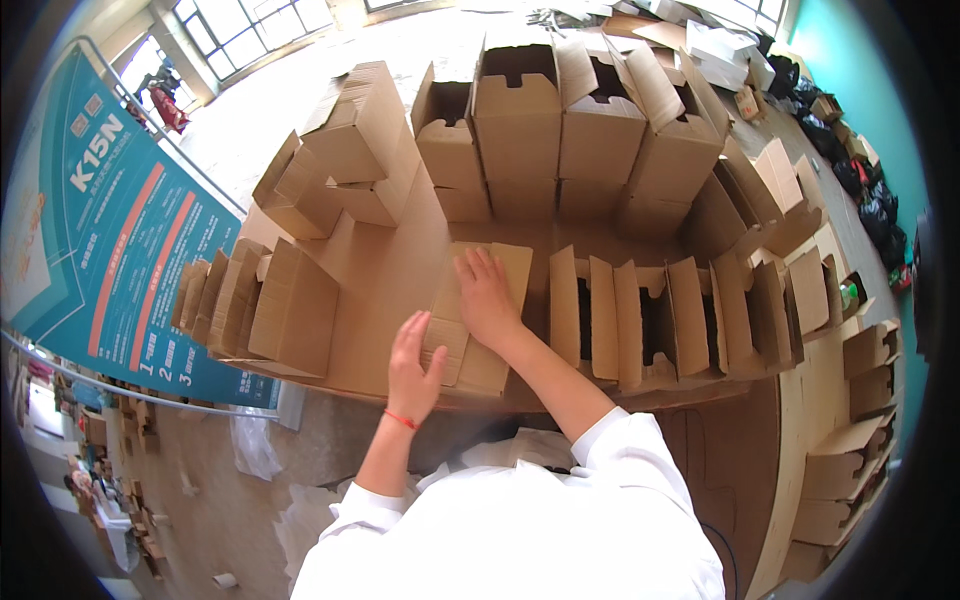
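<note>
A flattened brown cardboard box (513,268) lies on the table in front of me, with its creases and flaps showing. My right hand (488,305) rests flat on it, fingers stretched out over the upper part. Beside its lower left edge is my left hand (412,372), a red string round the wrist. Its fingers are extended and the thumb stands apart; whether it touches the cardboard I cannot tell. Neither hand grips anything.
Tall open cardboard boxes (517,120) stand along the table's far side. A row of open boxes (640,320) is at the right, and more boxes (290,310) stand at the left. A teal banner (130,230) leans beyond the left end. Black bags (878,215) lie by the right wall.
</note>
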`<action>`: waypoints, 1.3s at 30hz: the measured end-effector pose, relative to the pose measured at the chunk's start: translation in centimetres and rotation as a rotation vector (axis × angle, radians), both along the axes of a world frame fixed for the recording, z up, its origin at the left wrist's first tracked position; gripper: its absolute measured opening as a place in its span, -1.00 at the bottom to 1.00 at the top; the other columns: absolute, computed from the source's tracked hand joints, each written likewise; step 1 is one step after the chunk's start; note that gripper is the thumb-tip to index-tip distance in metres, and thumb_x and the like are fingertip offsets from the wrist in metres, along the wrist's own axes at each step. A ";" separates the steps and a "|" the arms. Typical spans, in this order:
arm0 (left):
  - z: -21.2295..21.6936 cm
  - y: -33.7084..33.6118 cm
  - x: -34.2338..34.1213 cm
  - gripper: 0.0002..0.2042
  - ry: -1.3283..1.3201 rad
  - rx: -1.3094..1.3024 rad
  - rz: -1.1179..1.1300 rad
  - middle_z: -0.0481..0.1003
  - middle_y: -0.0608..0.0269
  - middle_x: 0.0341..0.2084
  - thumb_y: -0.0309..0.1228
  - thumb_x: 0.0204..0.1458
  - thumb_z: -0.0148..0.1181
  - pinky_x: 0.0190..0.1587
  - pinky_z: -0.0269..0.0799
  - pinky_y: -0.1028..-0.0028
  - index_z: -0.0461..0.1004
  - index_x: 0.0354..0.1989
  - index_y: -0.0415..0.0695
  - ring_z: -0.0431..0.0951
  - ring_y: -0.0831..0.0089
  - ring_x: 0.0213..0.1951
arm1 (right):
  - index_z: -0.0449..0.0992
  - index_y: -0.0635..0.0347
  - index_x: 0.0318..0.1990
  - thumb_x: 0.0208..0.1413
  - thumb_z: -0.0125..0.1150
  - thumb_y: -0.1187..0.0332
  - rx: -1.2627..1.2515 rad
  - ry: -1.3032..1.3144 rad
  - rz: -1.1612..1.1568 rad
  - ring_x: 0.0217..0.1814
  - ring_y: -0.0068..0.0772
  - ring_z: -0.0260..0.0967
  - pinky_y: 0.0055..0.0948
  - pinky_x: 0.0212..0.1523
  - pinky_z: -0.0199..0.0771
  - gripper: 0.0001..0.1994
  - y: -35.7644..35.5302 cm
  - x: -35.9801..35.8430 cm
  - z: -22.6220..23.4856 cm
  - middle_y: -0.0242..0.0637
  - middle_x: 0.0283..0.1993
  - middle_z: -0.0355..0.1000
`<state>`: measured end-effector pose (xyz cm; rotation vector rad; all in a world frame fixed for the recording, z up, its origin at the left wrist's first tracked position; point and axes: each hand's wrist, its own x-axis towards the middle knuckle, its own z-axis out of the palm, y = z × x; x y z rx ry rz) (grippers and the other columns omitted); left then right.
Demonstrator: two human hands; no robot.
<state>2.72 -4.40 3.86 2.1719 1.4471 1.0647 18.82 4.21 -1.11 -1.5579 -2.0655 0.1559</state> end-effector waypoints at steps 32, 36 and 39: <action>-3.5 -0.9 -9.6 -0.47 -0.336 -0.123 0.493 0.28 -0.04 0.17 -0.42 0.07 0.15 0.27 0.17 0.26 0.21 0.23 -0.29 0.26 0.12 0.23 | 0.26 -0.03 0.29 0.19 0.02 0.09 -0.144 -0.126 0.128 0.49 -0.12 -0.15 0.03 0.46 -0.40 -0.48 -8.9 3.7 3.9 -0.23 0.42 0.05; -1.1 -0.2 -16.4 -0.36 0.066 0.272 0.783 0.18 -0.13 0.24 -0.39 0.03 0.19 0.34 0.01 0.17 0.09 0.29 -0.28 0.14 -0.03 0.29 | 0.26 -0.02 0.29 0.20 0.01 0.09 -0.154 -0.130 0.138 0.49 -0.13 -0.15 0.03 0.46 -0.39 -0.49 -9.1 3.5 3.7 -0.23 0.41 0.06; -0.8 1.4 -21.8 -0.37 0.243 0.243 0.961 0.28 -0.12 0.16 -0.28 0.02 0.22 0.33 0.02 0.17 0.15 0.24 -0.24 0.20 0.01 0.26 | 0.24 -0.03 0.30 0.21 0.00 0.08 -0.147 -0.150 0.142 0.49 -0.15 -0.15 0.04 0.46 -0.39 -0.48 -9.1 3.5 4.2 -0.24 0.42 0.06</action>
